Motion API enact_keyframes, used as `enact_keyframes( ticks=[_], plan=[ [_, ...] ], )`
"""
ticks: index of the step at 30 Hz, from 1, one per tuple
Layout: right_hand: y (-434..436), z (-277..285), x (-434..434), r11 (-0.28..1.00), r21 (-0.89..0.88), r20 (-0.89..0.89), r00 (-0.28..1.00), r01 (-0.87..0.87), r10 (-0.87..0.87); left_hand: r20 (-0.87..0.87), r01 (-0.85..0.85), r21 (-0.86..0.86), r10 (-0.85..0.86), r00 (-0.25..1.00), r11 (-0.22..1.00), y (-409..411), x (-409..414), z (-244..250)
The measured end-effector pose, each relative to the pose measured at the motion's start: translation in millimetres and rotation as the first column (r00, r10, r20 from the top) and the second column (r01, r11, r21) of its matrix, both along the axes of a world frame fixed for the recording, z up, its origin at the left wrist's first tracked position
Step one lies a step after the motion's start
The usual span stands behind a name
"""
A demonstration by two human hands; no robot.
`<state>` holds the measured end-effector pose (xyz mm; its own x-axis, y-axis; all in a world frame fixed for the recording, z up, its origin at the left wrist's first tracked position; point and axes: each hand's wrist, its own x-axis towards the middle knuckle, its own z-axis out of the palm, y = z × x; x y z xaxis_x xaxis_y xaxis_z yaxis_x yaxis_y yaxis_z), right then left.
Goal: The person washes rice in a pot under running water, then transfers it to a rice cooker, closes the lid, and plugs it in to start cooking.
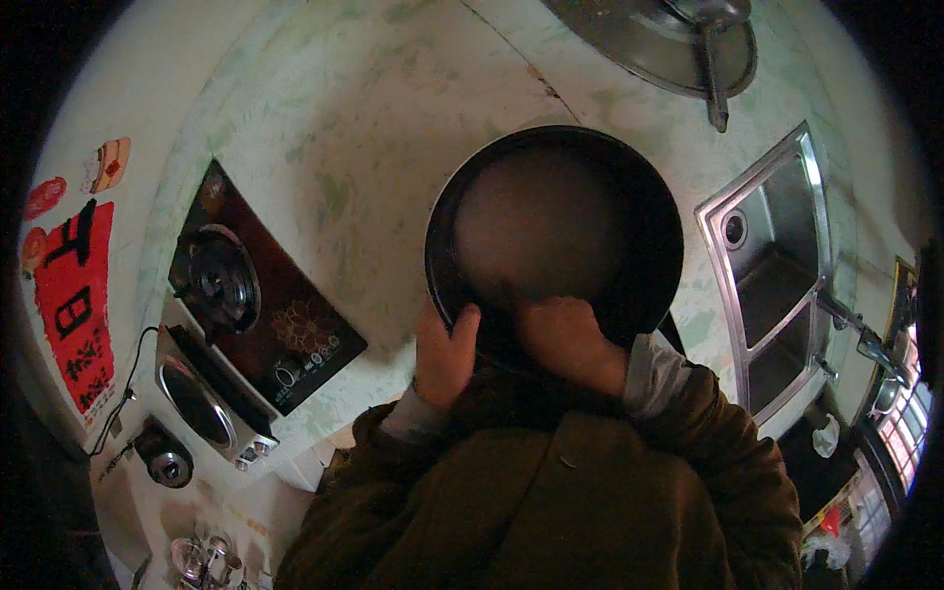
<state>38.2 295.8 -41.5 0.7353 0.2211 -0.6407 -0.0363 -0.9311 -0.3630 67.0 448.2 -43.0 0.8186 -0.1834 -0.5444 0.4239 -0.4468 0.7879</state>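
A round black frying pan is in front of my chest, its inside facing up and its base a dull grey-brown. My left hand grips the near left part of its rim, with the thumb over the edge inside. Reaching into the near side of the pan, my right hand has its fingers curled toward the bottom. It is slightly blurred, and its fingertips are in shadow, so whether it holds anything is hidden. A dark strip, possibly the pan's handle, shows beside my right cuff.
The pan is over a pale green mottled counter. Left are a glass-topped gas stove, a round-plated electric cooker and a small black appliance. A two-basin steel sink lies right; large round metal cookware stands at the far edge.
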Motion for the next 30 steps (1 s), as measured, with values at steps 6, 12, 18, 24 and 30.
enact_keyframes(
  ticks=[6,12,18,24,30],
  plan=[
    [-13,-4,-12,0.985,0.173,0.282,0.957,0.022,-0.07,-0.596,-0.221,-0.22,0.048,0.801,0.95,-6,6,21],
    [-24,-6,1,0.975,0.042,0.269,0.942,-0.22,0.201,-0.508,-0.314,-0.208,0.172,0.844,0.927,-6,-7,8],
    [-44,54,-15,0.919,0.34,0.541,0.841,-0.201,-0.017,-0.361,-0.388,-0.21,0.298,0.884,0.897,2,-65,27],
    [64,63,-34,0.776,-0.086,0.682,0.532,-0.624,0.503,-0.382,-0.579,-0.311,0.459,0.802,0.754,30,-160,49],
    [129,32,-101,-0.102,-0.295,0.323,-0.2,-0.95,0.925,-0.341,-0.767,-0.358,0.69,0.639,0.533,95,-270,57]
  ],
)
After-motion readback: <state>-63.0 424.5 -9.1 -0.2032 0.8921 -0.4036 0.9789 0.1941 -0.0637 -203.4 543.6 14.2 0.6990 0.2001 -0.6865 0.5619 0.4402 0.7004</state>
